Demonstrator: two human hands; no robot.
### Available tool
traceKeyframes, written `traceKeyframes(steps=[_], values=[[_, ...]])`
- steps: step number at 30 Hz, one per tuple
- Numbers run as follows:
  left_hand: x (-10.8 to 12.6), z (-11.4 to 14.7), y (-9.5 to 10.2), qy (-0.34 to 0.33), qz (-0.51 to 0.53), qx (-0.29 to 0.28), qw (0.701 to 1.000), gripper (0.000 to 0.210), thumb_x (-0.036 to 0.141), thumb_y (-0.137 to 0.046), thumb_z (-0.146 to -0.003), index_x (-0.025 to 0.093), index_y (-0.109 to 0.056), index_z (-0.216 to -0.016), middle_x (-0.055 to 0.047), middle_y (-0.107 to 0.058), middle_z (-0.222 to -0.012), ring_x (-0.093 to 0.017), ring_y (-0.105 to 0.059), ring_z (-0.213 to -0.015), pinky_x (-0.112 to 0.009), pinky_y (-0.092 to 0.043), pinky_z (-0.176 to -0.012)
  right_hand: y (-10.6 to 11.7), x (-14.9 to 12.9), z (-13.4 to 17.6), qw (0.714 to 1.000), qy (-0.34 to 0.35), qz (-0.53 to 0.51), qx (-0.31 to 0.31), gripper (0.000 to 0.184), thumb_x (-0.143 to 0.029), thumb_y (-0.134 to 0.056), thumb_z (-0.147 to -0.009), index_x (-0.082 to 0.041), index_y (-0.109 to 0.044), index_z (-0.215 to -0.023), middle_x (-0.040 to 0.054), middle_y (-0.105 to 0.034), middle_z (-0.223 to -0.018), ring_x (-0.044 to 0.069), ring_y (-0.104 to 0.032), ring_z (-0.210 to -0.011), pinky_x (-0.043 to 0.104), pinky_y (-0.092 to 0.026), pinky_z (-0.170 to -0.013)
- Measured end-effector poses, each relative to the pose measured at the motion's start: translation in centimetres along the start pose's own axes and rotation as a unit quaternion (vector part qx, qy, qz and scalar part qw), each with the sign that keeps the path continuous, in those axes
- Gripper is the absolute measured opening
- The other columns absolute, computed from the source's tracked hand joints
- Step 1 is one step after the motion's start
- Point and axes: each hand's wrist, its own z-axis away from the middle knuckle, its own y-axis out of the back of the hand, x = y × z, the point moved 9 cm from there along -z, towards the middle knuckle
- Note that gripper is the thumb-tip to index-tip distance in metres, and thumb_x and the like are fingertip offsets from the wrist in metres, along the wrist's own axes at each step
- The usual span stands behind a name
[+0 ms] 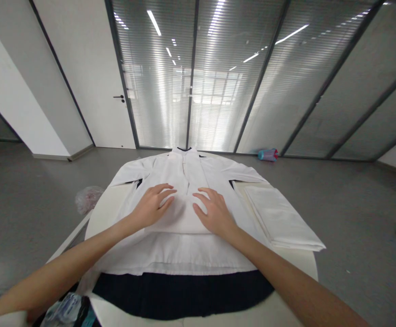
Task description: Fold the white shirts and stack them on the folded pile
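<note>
- Glass wall (218, 91) stood at twelve o'clock, beyond the table (301, 260).
- Shirt (184, 220) lay flat mid-table, collar (184, 149) toward twelve, dark cloth (184, 295) showing below it at six.
- Left hand (153, 204), pointing toward two, and right hand (216, 210), pointing toward ten, were spread and apart over it; contact could not be told.
- Folded cloth (286, 218) lay at three.

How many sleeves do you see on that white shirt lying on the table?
2. The left sleeve lies spread on the person's left, the right sleeve on the right, beyond the folded white cloth. Any sleeves on the dark fabric beneath may be hidden.
</note>
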Motion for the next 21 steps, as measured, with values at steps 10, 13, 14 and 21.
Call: traceKeyframes(steps=[10,13,14,21], values=[[-2.6,1.8,-9.0,-0.013,-0.07,-0.156,0.985,0.062,0.057,-0.033,-0.101,0.025,-0.036,-0.154,-0.008,-0.034,-0.16,-0.028,-0.03,-0.148,-0.049,-0.021,-0.12,-7.9,2.5,1.5,0.978,0.009,0.025,-0.207,0.077,-0.067,-0.026,-0.098,-0.018,-0.03,-0.157,0.0138,-0.021,-0.163,0.03,-0.019,-0.151,0.051,-0.015,-0.121],[-3.7,1.9,-8.3,0.007,-0.046,-0.132,0.99,0.061,0.055,-0.036,-0.1,0.025,-0.039,-0.152,-0.008,-0.038,-0.158,-0.026,-0.032,-0.147,-0.047,-0.022,-0.12,-7.9,4.9,1.8,0.975,-0.019,0.009,-0.222,0.073,-0.064,-0.025,-0.1,-0.018,-0.033,-0.156,0.0132,-0.021,-0.163,0.03,-0.017,-0.151,0.053,-0.015,-0.121],[-4.0,1.8,-7.9,0.017,-0.032,-0.112,0.993,0.059,0.054,-0.038,-0.1,0.023,-0.042,-0.15,-0.009,-0.041,-0.156,-0.026,-0.034,-0.145,-0.046,-0.024,-0.119,-7.8,5.7,1.8,0.976,-0.027,0.0,-0.215,0.072,-0.062,-0.026,-0.1,-0.017,-0.034,-0.155,0.0134,-0.022,-0.163,0.029,-0.018,-0.151,0.051,-0.017,-0.121],[-11.3,2.0,-3.3,0.272,0.066,0.041,0.959,0.045,0.05,-0.049,-0.091,0.014,-0.069,-0.108,-0.011,-0.07,-0.085,-0.026,-0.063,-0.087,-0.043,-0.048,-0.082,-4.2,12.2,1.8,0.982,-0.18,0.044,-0.024,0.043,-0.043,-0.042,-0.1,-0.012,-0.066,-0.118,0.0179,-0.06,-0.121,0.028,-0.057,-0.114,0.04,-0.041,-0.101]])
